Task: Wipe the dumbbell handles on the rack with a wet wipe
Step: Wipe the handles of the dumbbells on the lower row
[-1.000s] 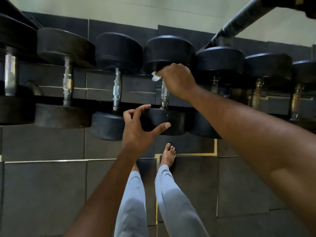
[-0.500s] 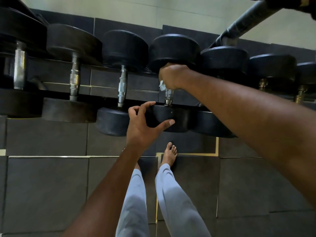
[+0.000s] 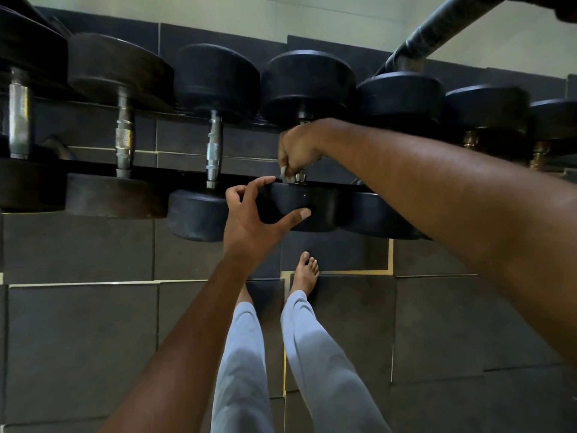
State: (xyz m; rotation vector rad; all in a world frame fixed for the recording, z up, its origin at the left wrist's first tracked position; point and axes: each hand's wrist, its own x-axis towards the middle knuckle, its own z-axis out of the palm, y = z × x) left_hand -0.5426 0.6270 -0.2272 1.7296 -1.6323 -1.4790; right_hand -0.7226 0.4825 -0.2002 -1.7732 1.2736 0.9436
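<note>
A row of black dumbbells with metal handles lies across the rack [image 3: 175,166]. My right hand [image 3: 298,151] is wrapped around the handle of the middle dumbbell [image 3: 307,85], near its lower end, with a white wet wipe [image 3: 283,173] peeking out under the fingers. Most of that handle is hidden by the hand. My left hand [image 3: 253,223] grips the near head [image 3: 307,207] of the same dumbbell, thumb below and fingers over its top edge.
More dumbbells sit left [image 3: 214,151] and right [image 3: 402,95] of the one I hold. A dark padded bar [image 3: 437,29] slants down at the upper right. My legs and a bare foot [image 3: 307,270] stand on dark floor tiles below the rack.
My right hand has slid with the wipe from the top of the handle down to its lower end. My left hand has kept its hold on the near head.
</note>
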